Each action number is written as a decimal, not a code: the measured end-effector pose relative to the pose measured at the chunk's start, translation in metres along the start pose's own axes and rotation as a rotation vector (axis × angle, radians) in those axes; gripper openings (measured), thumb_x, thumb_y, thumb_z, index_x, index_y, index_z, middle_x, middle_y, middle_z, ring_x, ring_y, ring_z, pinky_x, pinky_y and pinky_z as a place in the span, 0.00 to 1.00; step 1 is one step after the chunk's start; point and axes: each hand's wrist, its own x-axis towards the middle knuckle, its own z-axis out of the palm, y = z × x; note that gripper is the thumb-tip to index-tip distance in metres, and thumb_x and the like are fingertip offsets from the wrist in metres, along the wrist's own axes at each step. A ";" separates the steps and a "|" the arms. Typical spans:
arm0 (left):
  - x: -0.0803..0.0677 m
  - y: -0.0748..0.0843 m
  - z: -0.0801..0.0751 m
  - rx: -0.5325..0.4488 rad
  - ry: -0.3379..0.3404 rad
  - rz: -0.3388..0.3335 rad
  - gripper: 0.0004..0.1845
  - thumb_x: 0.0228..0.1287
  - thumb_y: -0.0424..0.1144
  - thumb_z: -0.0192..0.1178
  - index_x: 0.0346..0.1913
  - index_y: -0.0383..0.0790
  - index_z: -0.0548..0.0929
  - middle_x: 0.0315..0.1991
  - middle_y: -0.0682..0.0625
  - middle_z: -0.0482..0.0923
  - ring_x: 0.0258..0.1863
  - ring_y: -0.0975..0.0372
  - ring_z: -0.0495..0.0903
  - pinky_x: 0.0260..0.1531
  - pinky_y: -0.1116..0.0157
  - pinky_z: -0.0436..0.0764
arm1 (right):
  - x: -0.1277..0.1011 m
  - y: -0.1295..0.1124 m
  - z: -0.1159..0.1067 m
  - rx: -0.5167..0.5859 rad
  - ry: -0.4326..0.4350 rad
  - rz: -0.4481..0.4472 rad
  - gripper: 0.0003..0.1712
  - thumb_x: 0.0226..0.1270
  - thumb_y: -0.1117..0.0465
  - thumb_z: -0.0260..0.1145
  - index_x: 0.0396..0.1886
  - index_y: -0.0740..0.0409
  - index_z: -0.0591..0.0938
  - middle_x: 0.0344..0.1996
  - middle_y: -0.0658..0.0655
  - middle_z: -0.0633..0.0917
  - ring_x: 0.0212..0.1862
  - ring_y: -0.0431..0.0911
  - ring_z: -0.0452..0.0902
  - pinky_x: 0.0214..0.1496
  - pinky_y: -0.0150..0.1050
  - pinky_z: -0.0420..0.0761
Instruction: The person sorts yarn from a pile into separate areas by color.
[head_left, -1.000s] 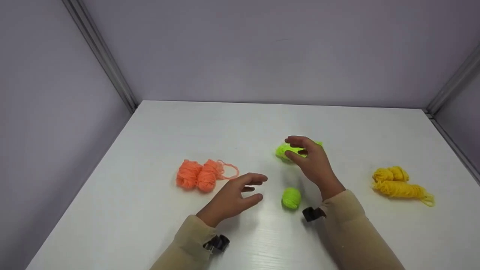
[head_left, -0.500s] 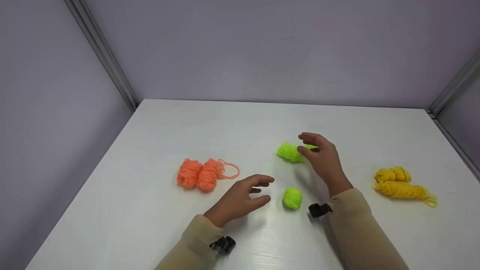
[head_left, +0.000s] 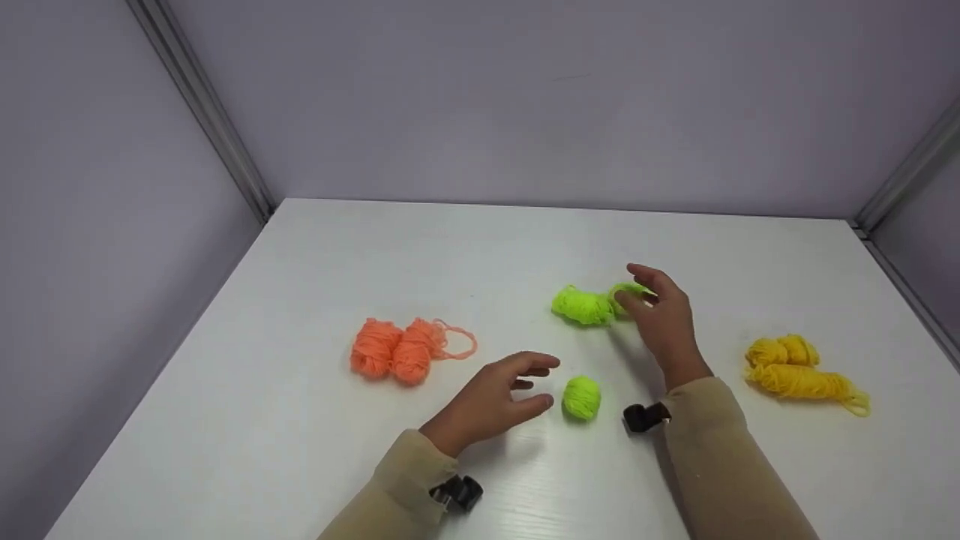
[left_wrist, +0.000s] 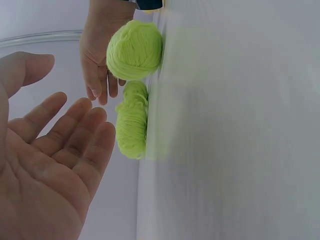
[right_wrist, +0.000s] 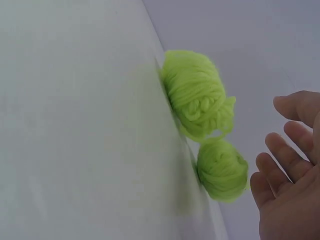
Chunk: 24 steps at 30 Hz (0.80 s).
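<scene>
My left hand (head_left: pixel 491 397) hovers just left of a small lime-green yarn ball (head_left: pixel 582 397) in the head view, palm facing it, fingers loosely bent around nothing. Behind that ball lies a longer lime-green yarn skein (head_left: pixel 583 306) with a loose loop at its right end. Nothing is in my right hand (head_left: pixel 664 319), which is beside the loop and partly covers it; whether they touch is unclear. In the left wrist view, the yarn ball (left_wrist: pixel 135 50) is above the skein (left_wrist: pixel 131 125). The right wrist view shows relaxed, spread fingers (right_wrist: pixel 285 155) apart from the green yarn.
Two orange yarn skeins (head_left: pixel 394 351) lie side by side at the left, a loop trailing right. Two yellow yarn bundles (head_left: pixel 799 367) are at the right. All rest on a white table (head_left: pixel 300 450), with a pale wall (head_left: pixel 525 105) behind it.
Both hands have shifted right. My right hand has moved off the far green skein, uncovering most of it, and my left hand has come closer to the small ball. The yarn stays put.
</scene>
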 end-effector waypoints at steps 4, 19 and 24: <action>0.006 0.000 0.007 -0.015 -0.015 0.000 0.25 0.69 0.39 0.63 0.67 0.40 0.75 0.65 0.48 0.75 0.64 0.60 0.74 0.61 0.66 0.75 | 0.002 0.005 -0.006 0.020 -0.003 0.019 0.35 0.70 0.59 0.68 0.74 0.57 0.69 0.73 0.61 0.68 0.74 0.59 0.59 0.76 0.50 0.60; 0.014 0.001 0.017 -0.005 -0.056 -0.052 0.29 0.67 0.42 0.65 0.69 0.42 0.73 0.67 0.52 0.74 0.66 0.57 0.72 0.64 0.63 0.73 | 0.009 0.017 0.000 -0.015 -0.134 0.125 0.42 0.71 0.54 0.68 0.79 0.49 0.60 0.78 0.58 0.59 0.78 0.56 0.50 0.78 0.49 0.55; 0.018 0.005 0.019 0.024 -0.082 -0.068 0.29 0.66 0.40 0.67 0.69 0.42 0.74 0.66 0.51 0.74 0.64 0.61 0.73 0.62 0.65 0.74 | 0.013 0.019 -0.001 -0.006 -0.155 0.153 0.43 0.70 0.53 0.69 0.79 0.49 0.59 0.78 0.57 0.59 0.78 0.53 0.51 0.77 0.49 0.56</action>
